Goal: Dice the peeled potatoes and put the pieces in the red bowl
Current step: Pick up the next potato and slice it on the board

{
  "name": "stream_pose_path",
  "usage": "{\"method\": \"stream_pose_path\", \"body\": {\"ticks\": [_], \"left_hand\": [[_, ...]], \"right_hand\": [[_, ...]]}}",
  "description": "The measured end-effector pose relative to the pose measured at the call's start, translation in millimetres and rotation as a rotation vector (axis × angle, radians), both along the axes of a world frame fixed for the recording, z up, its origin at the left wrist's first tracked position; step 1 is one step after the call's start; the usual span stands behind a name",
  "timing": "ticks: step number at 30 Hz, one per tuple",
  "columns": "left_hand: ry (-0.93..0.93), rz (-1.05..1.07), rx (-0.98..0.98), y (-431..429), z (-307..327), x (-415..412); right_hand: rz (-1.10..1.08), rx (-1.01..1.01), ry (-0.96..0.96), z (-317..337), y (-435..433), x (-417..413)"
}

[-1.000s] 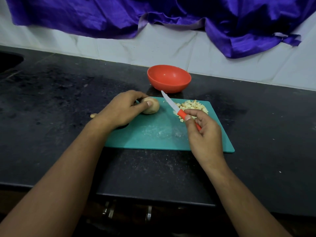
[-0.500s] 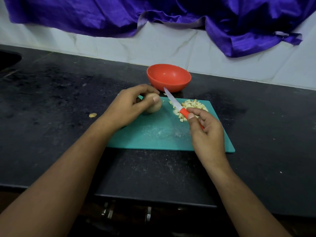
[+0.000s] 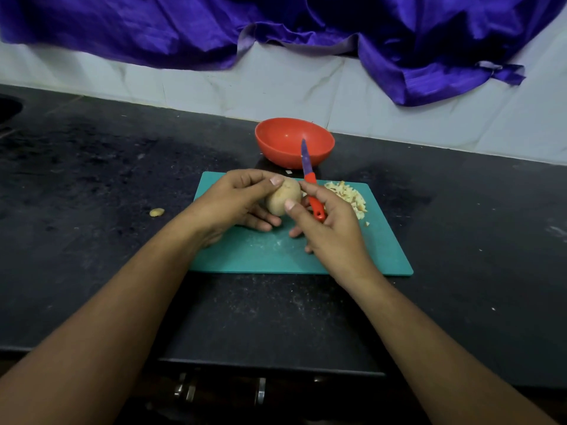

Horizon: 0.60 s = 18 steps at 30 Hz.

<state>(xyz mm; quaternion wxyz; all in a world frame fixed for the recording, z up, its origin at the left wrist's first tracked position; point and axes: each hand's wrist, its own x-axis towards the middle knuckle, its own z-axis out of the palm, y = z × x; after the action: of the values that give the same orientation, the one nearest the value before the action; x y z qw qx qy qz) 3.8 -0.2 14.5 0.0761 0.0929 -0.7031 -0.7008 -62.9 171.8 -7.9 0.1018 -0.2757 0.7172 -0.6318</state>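
The left hand (image 3: pixel 233 200) grips a whole potato (image 3: pixel 282 196) over the board (image 3: pixel 276 256); the right hand (image 3: pixel 331 228) curls round the knife (image 3: pixel 310 179), thumb on the potato. Dice (image 3: pixel 349 196) lie heaped at the board's right; the bowl (image 3: pixel 276 151) behind looks empty. Next, I judge: steady the potato, then slice

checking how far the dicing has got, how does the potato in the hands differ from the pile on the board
The potato is one whole, uncut piece; the diced pile is many small bits. The potato is gripped by the left hand; the diced pile lies loose on the cutting board, untouched. Both are pale yellow, and neither is in the red bowl.
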Motion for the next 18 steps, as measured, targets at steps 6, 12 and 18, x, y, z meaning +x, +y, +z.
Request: {"method": "stream_pose_path", "body": {"ticks": [6, 12, 18], "left_hand": [[-0.010, -0.158, 0.076, -6.3, 6.5, 7.1], [0.071, -0.151, 0.002, -4.4, 7.4, 8.7], [0.049, -0.104, -0.041, 1.2, 2.0, 5.8]], "right_hand": [[0.067, -0.144, -0.102, 2.4, 4.9, -2.7], [0.113, -0.291, -0.228, 7.3, 12.6, -7.7], [0.104, -0.278, -0.209, 4.2, 13.1, -8.4]]}}
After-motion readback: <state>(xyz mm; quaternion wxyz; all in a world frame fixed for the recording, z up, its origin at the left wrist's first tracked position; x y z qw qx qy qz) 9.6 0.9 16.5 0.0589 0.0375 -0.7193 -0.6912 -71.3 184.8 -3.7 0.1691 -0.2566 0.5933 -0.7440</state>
